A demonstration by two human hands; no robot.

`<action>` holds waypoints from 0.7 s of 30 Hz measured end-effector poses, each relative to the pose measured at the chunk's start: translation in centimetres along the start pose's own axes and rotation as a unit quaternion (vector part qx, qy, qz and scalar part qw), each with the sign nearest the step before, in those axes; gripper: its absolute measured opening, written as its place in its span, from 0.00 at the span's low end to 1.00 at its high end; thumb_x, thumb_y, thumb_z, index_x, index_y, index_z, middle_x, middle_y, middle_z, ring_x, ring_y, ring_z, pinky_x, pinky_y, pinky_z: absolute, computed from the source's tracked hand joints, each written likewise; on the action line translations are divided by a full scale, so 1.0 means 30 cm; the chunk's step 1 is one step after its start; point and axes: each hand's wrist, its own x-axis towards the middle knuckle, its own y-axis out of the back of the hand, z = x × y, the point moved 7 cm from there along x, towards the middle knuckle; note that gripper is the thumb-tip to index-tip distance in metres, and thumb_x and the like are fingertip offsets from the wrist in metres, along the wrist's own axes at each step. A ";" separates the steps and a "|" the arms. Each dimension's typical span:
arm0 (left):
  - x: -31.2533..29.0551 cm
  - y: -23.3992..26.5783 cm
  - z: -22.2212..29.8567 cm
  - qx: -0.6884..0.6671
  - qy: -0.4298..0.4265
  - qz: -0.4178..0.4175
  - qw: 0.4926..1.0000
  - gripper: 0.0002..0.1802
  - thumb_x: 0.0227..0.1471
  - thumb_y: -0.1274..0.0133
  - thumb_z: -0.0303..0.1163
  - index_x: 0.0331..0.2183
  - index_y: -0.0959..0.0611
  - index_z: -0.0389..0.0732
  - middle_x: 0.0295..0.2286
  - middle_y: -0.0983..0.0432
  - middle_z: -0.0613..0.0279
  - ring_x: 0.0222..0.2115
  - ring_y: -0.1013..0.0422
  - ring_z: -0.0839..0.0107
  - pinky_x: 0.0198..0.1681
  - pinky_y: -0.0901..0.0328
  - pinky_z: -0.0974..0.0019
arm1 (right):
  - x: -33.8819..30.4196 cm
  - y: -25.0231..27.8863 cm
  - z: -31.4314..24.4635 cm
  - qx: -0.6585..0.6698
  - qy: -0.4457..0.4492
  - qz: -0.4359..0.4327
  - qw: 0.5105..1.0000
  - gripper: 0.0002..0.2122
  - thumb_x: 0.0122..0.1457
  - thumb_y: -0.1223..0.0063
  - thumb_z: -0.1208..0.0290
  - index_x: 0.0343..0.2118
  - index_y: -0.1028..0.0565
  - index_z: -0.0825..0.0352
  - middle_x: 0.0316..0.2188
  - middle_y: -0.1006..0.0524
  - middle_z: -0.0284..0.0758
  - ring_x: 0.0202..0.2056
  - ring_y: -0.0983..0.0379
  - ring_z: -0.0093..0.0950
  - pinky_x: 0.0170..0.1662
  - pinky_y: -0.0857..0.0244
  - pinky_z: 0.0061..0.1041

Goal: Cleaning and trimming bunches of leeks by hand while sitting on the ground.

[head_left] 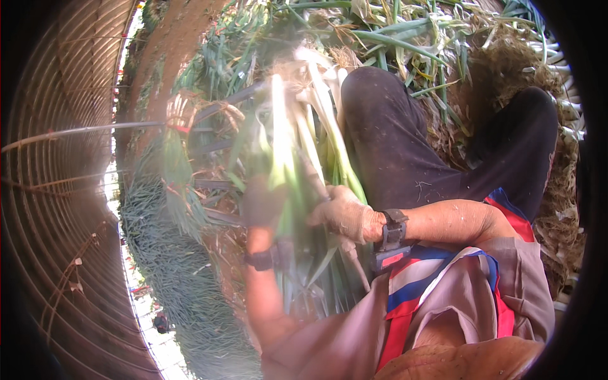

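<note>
Long green onions (pixel 279 120) with white stems and green leaves lie in a bunch in front of me, white ends pointing up the picture. My right hand (pixel 347 214), in a pale dirty glove, is closed around a thin brown rod or hose (pixel 356 265) that runs over the leaves; its exact kind is unclear. At the left side of the bunch is my left hand (pixel 263 199), dark-gloved and smeared by motion. It is against or beside the green stalks, and its fingers cannot be made out. Both wrists wear dark bands.
A tied onion bundle (pixel 179 155) with a red band lies to the left, above a large heap of green leaves (pixel 174 272). Peeled leaves and trimmings (pixel 418 41) cover the ground ahead. More onions (pixel 569 104) line the right rim. My bent legs (pixel 405 139) flank the bunch.
</note>
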 end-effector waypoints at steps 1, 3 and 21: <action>0.008 -0.024 -0.048 0.001 -0.001 0.005 1.000 0.24 0.43 0.42 0.42 0.39 0.20 0.34 0.36 0.26 0.42 0.41 0.29 0.49 0.45 0.35 0.56 | 0.025 0.018 0.015 0.033 0.055 0.023 0.998 0.16 0.47 0.38 0.71 0.36 0.29 0.74 0.18 0.30 0.33 0.15 0.35 0.23 0.17 0.40 0.27; 0.012 -0.098 -0.135 -0.022 -0.117 0.013 0.993 0.17 0.45 0.44 0.36 0.39 0.18 0.40 0.36 0.26 0.44 0.41 0.29 0.50 0.44 0.35 0.56 | 0.017 0.016 -0.015 0.058 0.107 0.038 0.992 0.15 0.47 0.38 0.70 0.35 0.29 0.73 0.18 0.31 0.33 0.15 0.35 0.23 0.17 0.41 0.27; -0.182 -0.189 0.160 -0.132 -0.310 -0.192 0.922 0.17 0.53 0.49 0.32 0.45 0.25 0.36 0.36 0.24 0.49 0.36 0.25 0.53 0.39 0.32 0.56 | 0.118 -0.034 -0.204 -0.082 0.183 -0.033 0.979 0.06 0.50 0.44 0.72 0.24 0.28 0.68 0.17 0.32 0.28 0.16 0.37 0.18 0.19 0.44 0.21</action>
